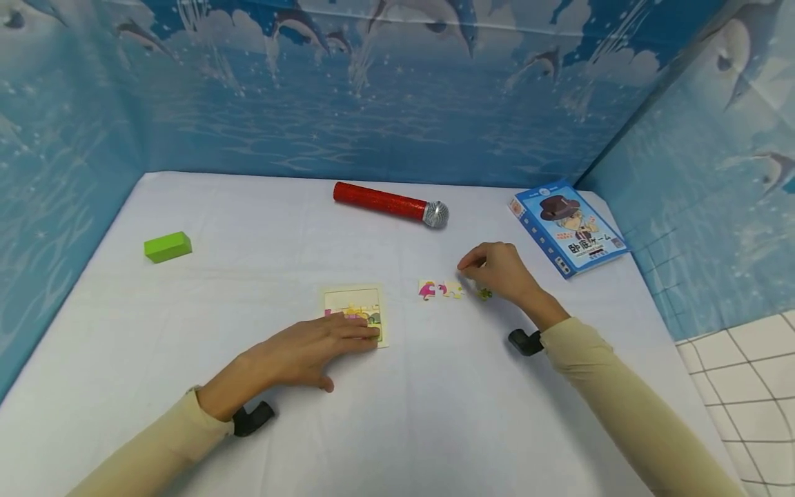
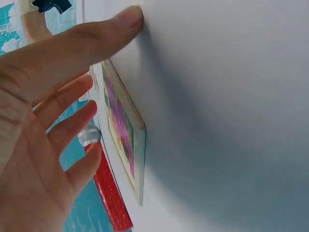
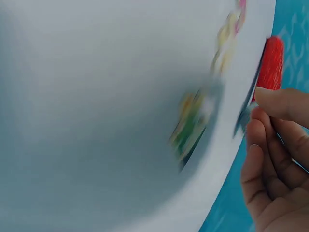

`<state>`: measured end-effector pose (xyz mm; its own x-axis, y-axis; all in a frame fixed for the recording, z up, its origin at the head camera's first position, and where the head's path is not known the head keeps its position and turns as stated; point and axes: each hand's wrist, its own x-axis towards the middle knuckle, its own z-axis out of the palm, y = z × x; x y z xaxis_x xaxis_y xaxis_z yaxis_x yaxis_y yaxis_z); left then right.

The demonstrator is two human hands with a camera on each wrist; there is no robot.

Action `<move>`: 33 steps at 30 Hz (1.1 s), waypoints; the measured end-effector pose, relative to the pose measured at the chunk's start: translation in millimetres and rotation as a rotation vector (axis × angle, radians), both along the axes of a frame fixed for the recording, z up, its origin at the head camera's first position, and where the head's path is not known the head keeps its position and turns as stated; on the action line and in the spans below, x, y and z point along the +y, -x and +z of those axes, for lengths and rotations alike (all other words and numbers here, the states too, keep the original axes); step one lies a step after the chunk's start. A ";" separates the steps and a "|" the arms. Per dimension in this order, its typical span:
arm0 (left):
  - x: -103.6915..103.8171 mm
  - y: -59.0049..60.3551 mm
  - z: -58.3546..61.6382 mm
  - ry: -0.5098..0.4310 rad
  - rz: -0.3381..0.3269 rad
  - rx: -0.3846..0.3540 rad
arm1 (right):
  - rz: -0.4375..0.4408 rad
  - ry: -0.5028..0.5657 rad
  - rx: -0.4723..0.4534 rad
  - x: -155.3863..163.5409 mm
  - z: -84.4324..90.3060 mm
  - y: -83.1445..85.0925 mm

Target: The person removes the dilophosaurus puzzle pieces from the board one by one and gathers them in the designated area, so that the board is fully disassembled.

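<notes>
Hands at 2 separate spots; 12 o'clock read as away from the person. Left hand (image 1: 313,351): fingers long, slightly spread over the near part of the puzzle tray (image 1: 350,298), thumb wide of them toward 5 o'clock. Cannot tell whether the fingertips press or only hover. Right hand (image 1: 502,273): narrow, fingers drawn in, thumb meeting fingertips above the table (image 1: 404,414). No piece shows in that pinch; a small 1 could be hidden.

Step in hand, by my guess: dealing with the loose pieces. Done well, it wants patience. They look thin and flat, so a pinch from straight above would probably slip; better to tip up 1 edge with a nail, then grip by opposite edges. Mind the neighbours, easily swept aside. Left hand would serve best steadying the tray by its rim, fingers off the picture, so the gaps can be read.

Positions. Tray: about 1 o'clock from the left hand's middle, partly under its fingers; between 8 and 9 o'clock from the right, well apart. Green piece (image 1: 484,293): near 5 o'clock of the right fingertips, partly overhung by that hand. Yellow piece (image 1: 453,290): 7 o'clock, near. Pink piece (image 1: 426,289): 8 o'clock, farther off.
</notes>
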<state>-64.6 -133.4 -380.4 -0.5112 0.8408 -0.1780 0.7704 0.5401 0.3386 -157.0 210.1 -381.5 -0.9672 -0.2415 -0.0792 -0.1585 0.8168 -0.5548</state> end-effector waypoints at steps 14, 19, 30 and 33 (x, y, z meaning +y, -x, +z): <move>-42.1 40.7 -12.6 -0.075 0.332 -0.052 | 0.318 0.058 -0.046 -110.1 6.7 -24.3; -43.8 41.3 -17.1 -0.037 0.358 -0.046 | 0.439 0.054 -0.082 -145.4 3.8 -32.1; -43.0 42.3 -16.0 -0.017 0.361 -0.040 | 0.510 -0.021 -0.067 -173.8 -7.2 -38.5; -43.5 42.1 -16.1 -0.015 0.367 -0.050 | 0.508 0.004 -0.070 -174.9 -9.7 -37.7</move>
<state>-106.7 -177.0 -396.5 -0.7700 0.6061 -0.1997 0.5090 0.7721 0.3806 -119.3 35.2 -391.2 -0.7203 -0.6799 -0.1377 -0.4970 0.6443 -0.5812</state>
